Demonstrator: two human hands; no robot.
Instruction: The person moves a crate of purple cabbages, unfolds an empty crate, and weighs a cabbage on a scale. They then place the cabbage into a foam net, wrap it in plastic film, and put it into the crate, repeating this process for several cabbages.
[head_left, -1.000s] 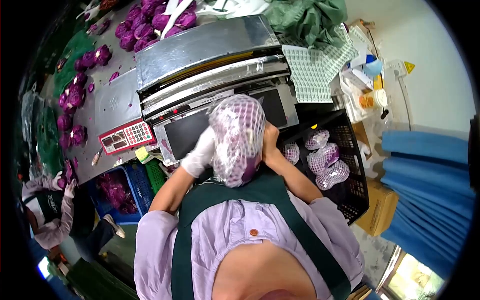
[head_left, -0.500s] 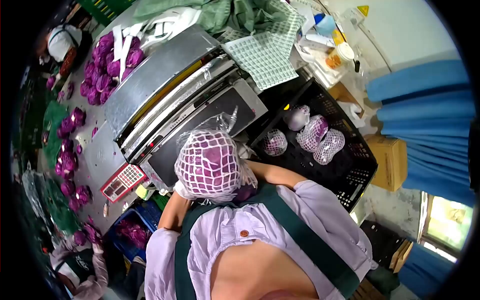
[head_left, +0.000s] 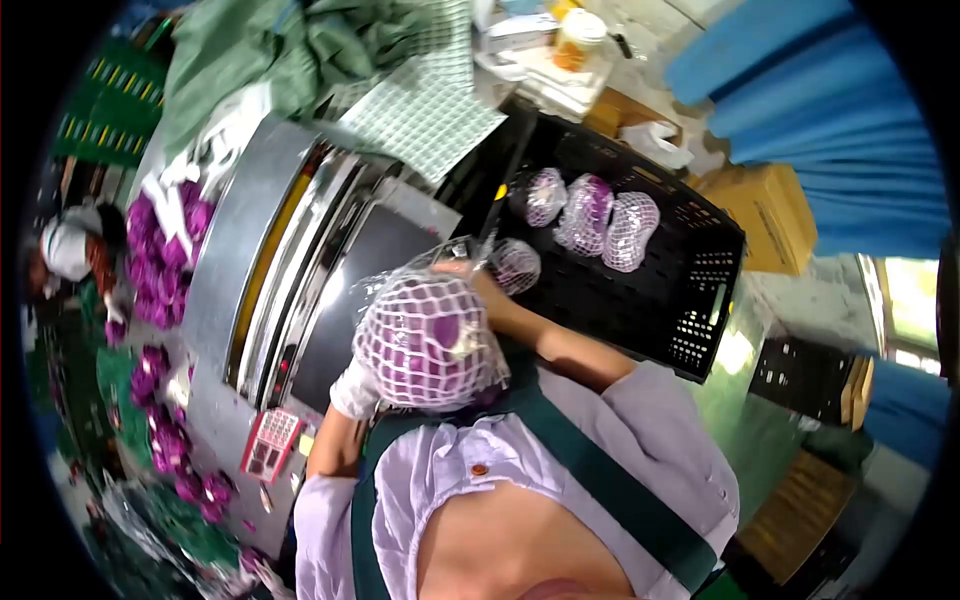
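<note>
I hold a purple cabbage (head_left: 425, 342) wrapped in clear film and white foam netting close to my chest, above the dark plate of the wrapping machine (head_left: 360, 265). My left hand (head_left: 357, 388), in a white glove, supports it from below on the left. My right hand (head_left: 476, 278) grips its upper right side, mostly hidden behind the cabbage. Both hands are closed on it. To the right sits a black plastic crate (head_left: 690, 290) with several netted cabbages (head_left: 585, 212) inside.
A red calculator-style keypad (head_left: 268, 443) lies by the machine. Loose purple cabbages (head_left: 165, 245) cover the steel table at left. Sheets of labels (head_left: 425, 105), green cloth and a cardboard box (head_left: 765, 205) surround the crate. Another person (head_left: 65, 250) works at far left.
The view has swung and tilted clockwise. The netted cabbage stays between both hands near my chest, now closer to the crate's near corner.
</note>
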